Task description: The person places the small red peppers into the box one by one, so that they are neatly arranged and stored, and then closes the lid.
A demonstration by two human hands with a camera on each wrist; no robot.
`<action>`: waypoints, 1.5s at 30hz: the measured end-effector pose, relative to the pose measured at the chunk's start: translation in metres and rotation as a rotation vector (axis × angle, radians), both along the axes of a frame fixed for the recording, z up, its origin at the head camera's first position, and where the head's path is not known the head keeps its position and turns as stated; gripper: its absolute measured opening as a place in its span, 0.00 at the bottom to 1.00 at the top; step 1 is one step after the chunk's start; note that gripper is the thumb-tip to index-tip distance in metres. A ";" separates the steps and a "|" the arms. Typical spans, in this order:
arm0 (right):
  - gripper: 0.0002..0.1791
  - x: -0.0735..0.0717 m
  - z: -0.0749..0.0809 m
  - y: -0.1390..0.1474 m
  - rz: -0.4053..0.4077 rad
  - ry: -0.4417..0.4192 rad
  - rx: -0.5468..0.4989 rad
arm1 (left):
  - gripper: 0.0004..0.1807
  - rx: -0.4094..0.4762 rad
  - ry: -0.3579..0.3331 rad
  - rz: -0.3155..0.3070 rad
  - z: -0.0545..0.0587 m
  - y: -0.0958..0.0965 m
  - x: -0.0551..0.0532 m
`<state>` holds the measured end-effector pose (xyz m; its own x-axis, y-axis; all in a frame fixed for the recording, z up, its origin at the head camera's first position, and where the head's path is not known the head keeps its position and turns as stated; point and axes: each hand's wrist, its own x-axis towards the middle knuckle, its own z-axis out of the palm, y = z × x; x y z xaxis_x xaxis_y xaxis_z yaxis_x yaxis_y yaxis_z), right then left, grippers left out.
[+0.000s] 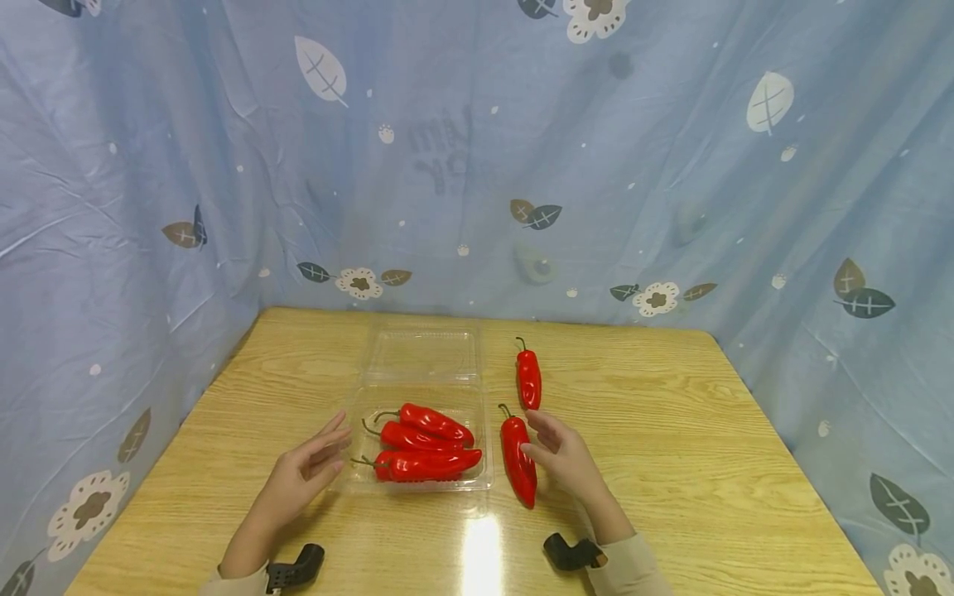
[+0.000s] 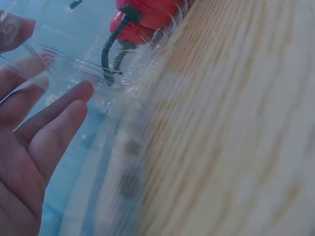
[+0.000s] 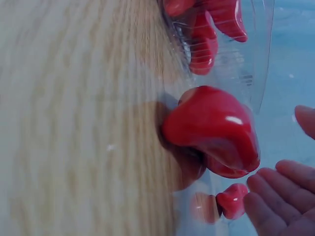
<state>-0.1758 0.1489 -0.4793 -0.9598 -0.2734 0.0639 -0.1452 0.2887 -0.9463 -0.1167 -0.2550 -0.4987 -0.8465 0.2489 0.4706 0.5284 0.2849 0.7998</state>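
A clear plastic clamshell box [image 1: 488,476] lies with its lid [image 1: 423,333] folded back, away from me. Several red peppers [image 1: 428,465] with green stems are inside it, side by side. My left hand [image 1: 301,476] hovers at the box's left edge, fingers loosely bent and holding nothing. In the left wrist view, its fingertips [image 2: 81,92] are close to the clear wall; whether they touch it, I cannot tell. Beside the box on the right lies another red pepper [image 1: 519,463]. My right hand [image 1: 562,455] is just right of this pepper, fingers extended, with nothing gripped.
One more red pepper [image 1: 529,379] lies farther back, right of the lid. The wooden table [image 1: 671,430] is bordered at the back and sides by a blue patterned curtain [image 1: 462,165]. Each wrist wears a black camera mount [image 1: 296,567].
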 end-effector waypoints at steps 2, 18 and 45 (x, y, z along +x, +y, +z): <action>0.30 0.001 -0.001 -0.001 -0.014 -0.015 0.002 | 0.22 0.002 0.004 -0.002 -0.001 0.000 0.000; 0.34 0.003 -0.010 -0.005 0.011 -0.055 0.037 | 0.22 -0.015 -0.002 0.002 -0.003 -0.001 -0.002; 0.37 0.005 -0.017 -0.012 -0.021 0.014 0.199 | 0.22 -0.003 -0.006 -0.012 -0.003 -0.002 -0.002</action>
